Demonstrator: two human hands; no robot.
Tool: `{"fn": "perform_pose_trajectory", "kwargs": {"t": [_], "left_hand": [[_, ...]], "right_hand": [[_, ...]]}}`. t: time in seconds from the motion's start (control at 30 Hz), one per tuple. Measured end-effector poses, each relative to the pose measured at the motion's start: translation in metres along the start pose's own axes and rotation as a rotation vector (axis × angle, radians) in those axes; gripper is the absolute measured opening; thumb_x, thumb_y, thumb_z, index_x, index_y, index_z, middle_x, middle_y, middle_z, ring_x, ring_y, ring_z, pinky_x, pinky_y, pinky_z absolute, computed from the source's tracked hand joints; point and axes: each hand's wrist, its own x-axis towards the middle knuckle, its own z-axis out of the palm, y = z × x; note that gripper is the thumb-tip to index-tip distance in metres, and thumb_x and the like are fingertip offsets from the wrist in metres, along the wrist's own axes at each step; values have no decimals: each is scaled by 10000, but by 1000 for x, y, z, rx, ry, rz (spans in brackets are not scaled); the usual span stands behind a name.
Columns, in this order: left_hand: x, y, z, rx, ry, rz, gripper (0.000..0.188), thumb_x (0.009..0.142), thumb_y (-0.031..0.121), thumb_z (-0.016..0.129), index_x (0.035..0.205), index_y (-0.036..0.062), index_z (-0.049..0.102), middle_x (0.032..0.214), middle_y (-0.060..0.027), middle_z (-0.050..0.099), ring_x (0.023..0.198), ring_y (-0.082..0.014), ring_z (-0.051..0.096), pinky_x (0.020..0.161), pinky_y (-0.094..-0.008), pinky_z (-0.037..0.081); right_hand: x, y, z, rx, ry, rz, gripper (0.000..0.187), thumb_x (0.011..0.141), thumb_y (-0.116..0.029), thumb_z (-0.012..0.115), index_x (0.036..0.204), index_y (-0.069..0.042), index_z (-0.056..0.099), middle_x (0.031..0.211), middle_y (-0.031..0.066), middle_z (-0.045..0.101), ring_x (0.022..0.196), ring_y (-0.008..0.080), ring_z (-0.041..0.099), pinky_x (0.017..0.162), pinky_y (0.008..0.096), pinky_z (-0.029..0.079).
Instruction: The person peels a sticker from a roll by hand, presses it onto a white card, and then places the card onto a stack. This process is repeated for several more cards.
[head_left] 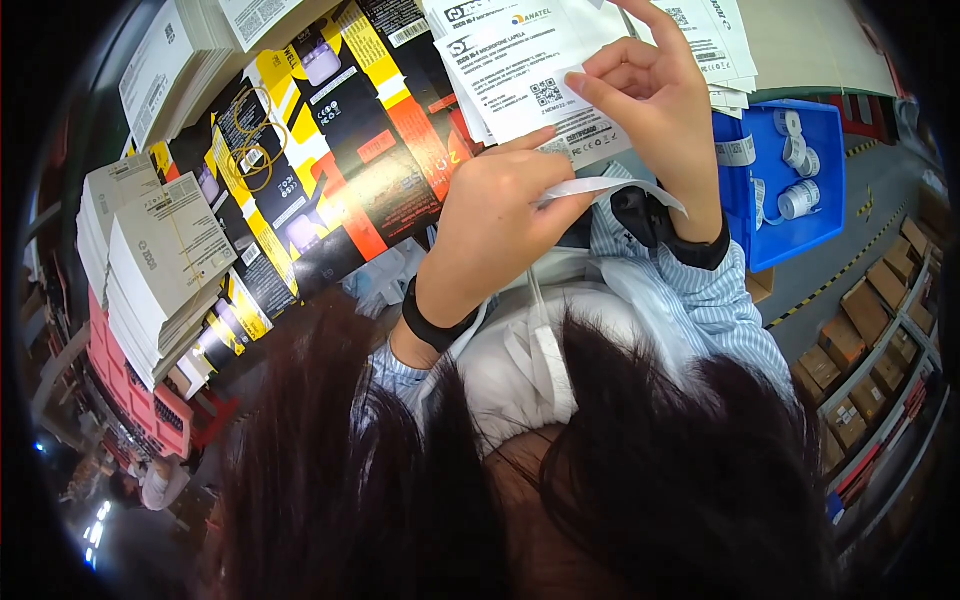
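Observation:
My left hand (pixel 505 205) is closed around a narrow white label strip (pixel 625 184), whose loose end curls out toward my right wrist. Its forefinger reaches forward onto a printed white sheet (pixel 500 75) in a stack. Over the right part of that stack is my right hand (pixel 650 95), thumb and forefinger well apart and the other fingers bent. A small pale piece (pixel 597 4) shows by its forefinger tip at the upper rim; whether it sticks to the finger I cannot tell.
Printed black, yellow and orange card sheets (pixel 350 130) cover the table on the left, with a rubber band (pixel 258 140) on them. Paper stacks (pixel 165 250) stand farther left. At right, a blue bin (pixel 825 220) holds several label rolls (pixel 798 200). Cardboard boxes (pixel 865 310) fill shelves beyond.

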Motion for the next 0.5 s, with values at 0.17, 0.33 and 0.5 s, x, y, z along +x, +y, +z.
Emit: {"fn": "perform_pose_trajectory", "kwargs": {"t": [0.17,0.33,0.5], "left_hand": [[0,1,-1,-6,12,-8,194,694,171,699,646,19,588,566,-147,544,825,-336,627,622,-375,497],[0,1,-1,-3,21,-9,191,693,167,697,647,17,589,562,-146,541,811,-337,626,634,-375,499],[1,5,-3,-24,20,-39,191,696,168,695,646,17,589,539,-139,523,792,-337,626,651,-372,503]], "right_hand": [[2,2,-2,60,-6,5,669,719,90,634,1296,21,303,700,41,569,611,53,534,553,152,407],[11,-33,12,-149,192,523,677,717,89,638,1298,26,296,704,47,575,616,58,542,558,151,411],[20,-44,10,-189,463,737,687,714,87,643,1301,25,292,703,41,572,610,52,536,552,147,405]]}}
